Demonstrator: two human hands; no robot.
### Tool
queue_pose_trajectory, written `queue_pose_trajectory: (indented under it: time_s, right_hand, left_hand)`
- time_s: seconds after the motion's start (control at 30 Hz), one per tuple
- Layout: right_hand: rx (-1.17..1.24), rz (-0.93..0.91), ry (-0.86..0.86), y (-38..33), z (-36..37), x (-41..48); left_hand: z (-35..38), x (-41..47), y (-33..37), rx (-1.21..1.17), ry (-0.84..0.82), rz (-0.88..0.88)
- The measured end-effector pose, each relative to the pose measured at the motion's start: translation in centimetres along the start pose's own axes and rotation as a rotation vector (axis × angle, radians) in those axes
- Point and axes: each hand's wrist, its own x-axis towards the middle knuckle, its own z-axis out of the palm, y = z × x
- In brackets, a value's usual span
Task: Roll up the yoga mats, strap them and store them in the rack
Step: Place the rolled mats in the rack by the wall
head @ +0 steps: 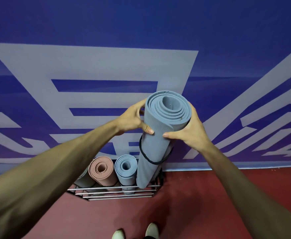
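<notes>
While the rolled grey-blue mat (158,140) stands almost upright over the rack (117,193), we clasp its upper end from both sides. Our left grip (131,118) curls round it from 9 o'clock and our right grip (191,133) from 3 o'clock, both thumbs pressed on the front wrap. We judge that this two-sided hold keeps the loose outer flap from springing open and lets us steer the long roll straight down. Its lower end is at the rack's top rails, at the 3 o'clock end of the row; we cannot tell whether it is seated yet. A thin black strap (151,160) loops the mat about halfway down and hangs slack enough to sag at the front. The mat looks like matte foam with a fine surface grain, and its top shows a loose spiral of thick layers. At 9 o'clock of it stand a smaller blue mat (125,167) and a pink mat (100,168), both wound tighter. The rack is a low frame of bright metal bars on a dull red floor (210,195), set against a blue patterned wall (106,23).
</notes>
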Motion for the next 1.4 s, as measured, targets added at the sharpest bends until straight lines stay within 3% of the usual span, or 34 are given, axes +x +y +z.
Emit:
queue_pose_trajectory:
  time_s: [0.3,0.9,1.4]
  right_hand:
    - [-0.019,-0.043,0.018,0.0,-2.0,0.6]
    - [-0.12,-0.108,0.04,-3.4,1.8,-1.6]
    - [-0.113,-0.026,0.103,-1.9,2.9,-3.5]
  left_hand:
    - [0.7,1.5,1.4,0.071,0.03,0.061]
    - [-2.6,-3.3,1.6,0.102,0.009,0.063]
    - [-1.9,-3.0,0.8,0.161,-0.07,0.069]
